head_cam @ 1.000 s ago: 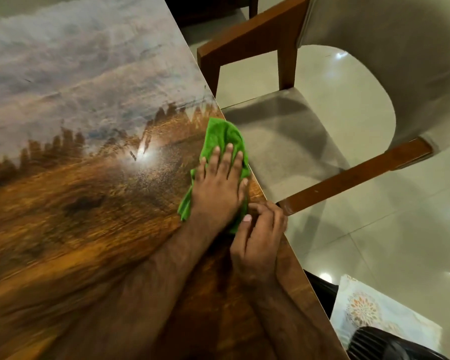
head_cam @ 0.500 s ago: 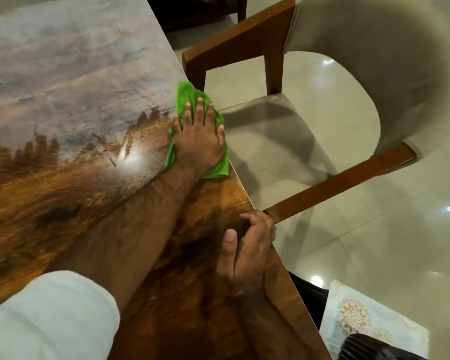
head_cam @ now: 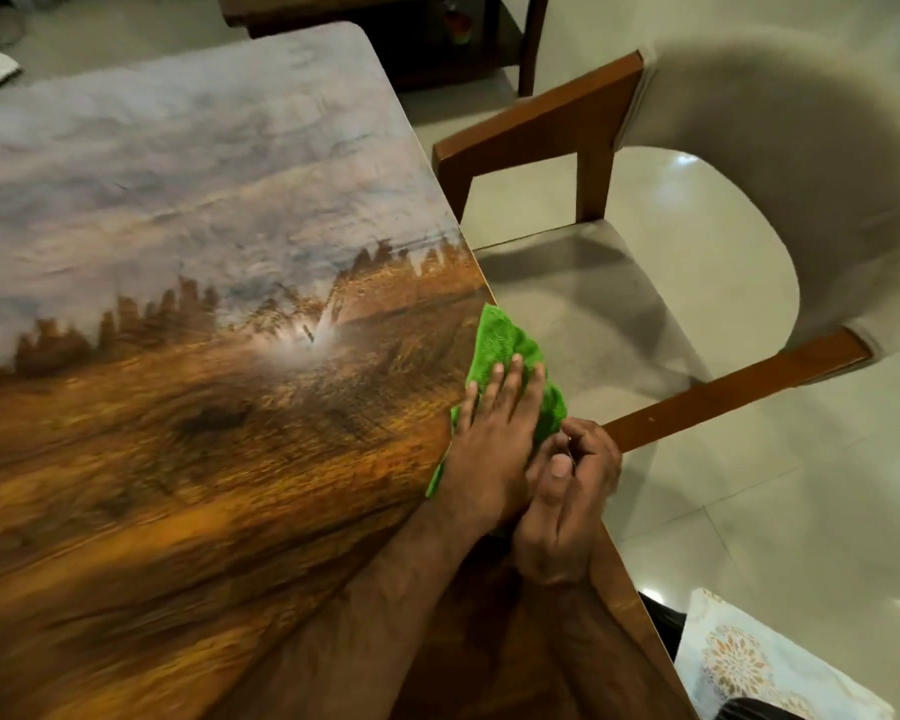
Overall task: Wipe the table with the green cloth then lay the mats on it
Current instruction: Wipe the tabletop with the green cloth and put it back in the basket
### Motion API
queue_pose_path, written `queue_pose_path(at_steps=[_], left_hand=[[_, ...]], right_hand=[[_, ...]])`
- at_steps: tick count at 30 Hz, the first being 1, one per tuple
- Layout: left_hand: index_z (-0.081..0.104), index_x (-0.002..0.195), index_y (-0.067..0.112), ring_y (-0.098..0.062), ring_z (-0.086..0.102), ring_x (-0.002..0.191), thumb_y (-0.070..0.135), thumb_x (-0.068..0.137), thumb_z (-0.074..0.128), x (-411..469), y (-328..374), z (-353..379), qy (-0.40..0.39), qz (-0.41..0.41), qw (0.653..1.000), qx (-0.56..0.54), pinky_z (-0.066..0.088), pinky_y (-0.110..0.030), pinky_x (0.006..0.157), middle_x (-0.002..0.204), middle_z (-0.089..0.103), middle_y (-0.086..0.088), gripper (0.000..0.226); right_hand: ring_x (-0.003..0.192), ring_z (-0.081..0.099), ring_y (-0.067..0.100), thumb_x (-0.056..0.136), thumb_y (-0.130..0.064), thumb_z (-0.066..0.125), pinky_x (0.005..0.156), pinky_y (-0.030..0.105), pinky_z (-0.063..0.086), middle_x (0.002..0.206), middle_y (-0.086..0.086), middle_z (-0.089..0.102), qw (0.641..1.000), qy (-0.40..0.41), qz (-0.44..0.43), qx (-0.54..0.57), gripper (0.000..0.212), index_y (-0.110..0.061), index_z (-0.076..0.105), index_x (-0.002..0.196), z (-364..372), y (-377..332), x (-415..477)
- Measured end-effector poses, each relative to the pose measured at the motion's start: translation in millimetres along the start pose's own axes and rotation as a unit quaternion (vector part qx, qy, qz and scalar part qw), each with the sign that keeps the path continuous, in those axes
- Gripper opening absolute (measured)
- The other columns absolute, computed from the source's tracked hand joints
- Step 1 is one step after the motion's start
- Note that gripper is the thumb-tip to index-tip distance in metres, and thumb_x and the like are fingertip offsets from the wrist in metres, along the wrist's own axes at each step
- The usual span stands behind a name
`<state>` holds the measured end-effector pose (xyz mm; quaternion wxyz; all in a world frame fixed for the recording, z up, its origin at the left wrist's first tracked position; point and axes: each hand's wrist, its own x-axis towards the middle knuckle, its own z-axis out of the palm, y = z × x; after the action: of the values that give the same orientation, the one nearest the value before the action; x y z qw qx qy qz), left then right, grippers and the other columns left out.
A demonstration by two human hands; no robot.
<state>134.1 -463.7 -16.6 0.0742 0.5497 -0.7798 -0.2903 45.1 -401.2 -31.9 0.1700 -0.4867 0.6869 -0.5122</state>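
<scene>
Cannot see the middle of the green cloth, covered by the flat left hand; near end lost behind the right hand. Cannot tell what those curled fingers grip, if anything. Worktop cut off left and below. Chair back smeared by blur. Floral mat cropped at the bottom corner.

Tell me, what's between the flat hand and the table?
The cloth. The head view shows it spread under the left hand, whose straight fingers press it onto the table at the table's edge.
</scene>
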Motion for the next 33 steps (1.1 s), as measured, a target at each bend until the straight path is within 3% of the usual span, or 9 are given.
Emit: queue_pose_path(at_steps=[2,5,8,12,18,23,26,30,33], left_hand=[[-0.006,0.176,0.029,-0.01,-0.015,0.169,0.057,0.115,0.025,-14.0,-18.1,-26.1,0.051,0.016,0.996,-0.076,-0.009,-0.041,0.137,0.184,-0.013,0.008,0.074],[0.005,0.177,0.029,-0.016,-0.009,0.17,0.062,0.111,0.022,-54.0,-87.8,-60.7,0.103,-0.081,0.99,0.049,-0.007,-0.047,0.137,0.184,-0.008,0.007,0.076],[0.012,0.176,0.033,-0.029,0.0,0.171,0.075,0.104,0.01,-85.0,-166.5,-90.2,0.077,-0.207,0.964,0.15,-0.004,-0.059,0.136,0.185,0.001,0.001,0.084],[0.008,0.176,0.038,-0.035,0.002,0.17,0.08,0.104,0.007,-101.9,-218.7,-104.4,0.069,-0.215,0.956,0.186,0.003,-0.065,0.134,0.186,-0.002,0.002,0.083],[0.013,0.177,0.033,-0.036,0.002,0.171,0.071,0.11,0.016,-103.6,-229.9,-94.0,0.118,-0.183,0.957,0.191,0.01,-0.064,0.134,0.186,0.003,-0.002,0.077],[0.008,0.177,0.033,-0.035,-0.001,0.171,0.069,0.111,0.017,-103.7,-237.0,-88.5,0.137,-0.166,0.958,0.188,0.007,-0.063,0.134,0.186,-0.002,-0.001,0.075],[0.008,0.177,0.03,-0.035,-0.002,0.171,0.069,0.112,0.016,-104.5,-240.4,-87.9,0.135,-0.163,0.959,0.186,0.006,-0.064,0.134,0.186,-0.002,-0.002,0.076],[0.002,0.177,0.019,-0.03,-0.009,0.171,0.071,0.11,0.014,-105.0,-240.3,-91.1,0.142,-0.164,0.967,0.137,0.0,-0.06,0.136,0.185,-0.006,-0.002,0.085],[-0.002,0.177,0.02,-0.018,-0.011,0.17,0.067,0.112,0.018,-108.7,-243.3,-98.4,0.191,-0.147,0.97,-0.009,-0.002,-0.054,0.137,0.185,-0.004,0.002,0.082]], right_hand=[[0.143,0.048,0.036,0.109,-0.046,0.045,0.119,0.063,0.04,0.15,0.016,0.055,0.993,-0.054,0.008,-0.103,0.056,-0.004,0.061,0.142,1.0,1.1,17.9],[0.157,0.033,0.045,0.106,-0.056,0.042,0.128,0.06,0.032,0.17,0.023,0.038,0.928,-0.174,-0.054,-0.326,0.075,-0.005,0.048,0.161,20.4,4.2,35.8],[0.167,0.016,0.043,0.106,-0.07,0.032,0.128,0.06,0.031,0.181,0.021,0.016,0.883,-0.218,-0.058,-0.412,0.09,-0.01,0.024,0.174,39.7,0.5,30.3],[0.169,0.009,0.042,0.105,-0.073,0.031,0.128,0.062,0.031,0.184,0.017,0.01,0.876,-0.22,-0.07,-0.423,0.093,-0.014,0.019,0.176,53.2,-12.3,23.1],[0.171,-0.008,0.039,0.105,-0.077,0.028,0.132,0.064,0.017,0.186,0.009,0.001,0.852,-0.314,-0.13,-0.397,0.085,-0.039,0.001,0.176,133.4,-52.3,58.6],[0.17,-0.008,0.042,0.105,-0.075,0.024,0.133,0.068,0.015,0.186,0.009,0.0,0.845,-0.334,-0.123,-0.398,0.084,-0.033,0.009,0.177,233.0,-72.2,141.1],[0.17,-0.007,0.043,0.106,-0.073,0.023,0.133,0.068,0.016,0.186,0.012,0.0,0.841,-0.328,-0.115,-0.415,0.089,-0.022,0.006,0.177,269.3,-82.3,160.2],[0.171,-0.006,0.04,0.105,-0.073,0.019,0.134,0.065,0.017,0.186,0.011,0.002,0.839,-0.329,-0.131,-0.413,0.096,-0.011,0.001,0.176,273.6,-94.8,128.6],[0.17,-0.01,0.038,0.106,-0.073,0.017,0.136,0.061,0.017,0.186,0.01,0.0,0.813,-0.361,-0.169,-0.425,0.095,-0.011,0.003,0.177,260.2,-110.3,70.8]])
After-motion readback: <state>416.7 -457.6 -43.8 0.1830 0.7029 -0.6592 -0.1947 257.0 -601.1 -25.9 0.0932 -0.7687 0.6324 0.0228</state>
